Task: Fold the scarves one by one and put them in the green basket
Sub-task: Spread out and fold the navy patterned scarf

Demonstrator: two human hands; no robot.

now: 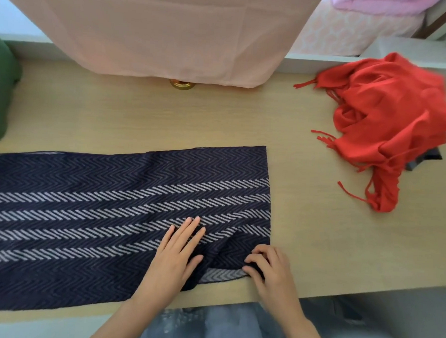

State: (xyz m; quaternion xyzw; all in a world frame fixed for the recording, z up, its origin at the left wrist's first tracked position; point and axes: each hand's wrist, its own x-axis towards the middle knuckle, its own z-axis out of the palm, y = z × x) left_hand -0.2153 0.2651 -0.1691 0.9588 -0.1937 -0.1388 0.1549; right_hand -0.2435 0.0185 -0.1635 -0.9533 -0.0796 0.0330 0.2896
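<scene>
A dark navy scarf [106,204] with pale herringbone stripes lies spread flat on the wooden table [304,219], running off the left edge of view. My left hand [177,254] presses flat on it with straight fingers, near its right end. My right hand [268,267] pinches the scarf's near right corner with curled fingers, where the cloth is wrinkled and a pale underside shows. A red fringed scarf [389,126] lies crumpled at the far right of the table. The green basket [0,87] shows partly at the far left edge.
A pink cloth [159,28] hangs down over the back of the table, with a small brass object [182,84] under its hem. A dark item [424,158] peeks out beneath the red scarf. My lap in jeans [221,329] is below the table's near edge.
</scene>
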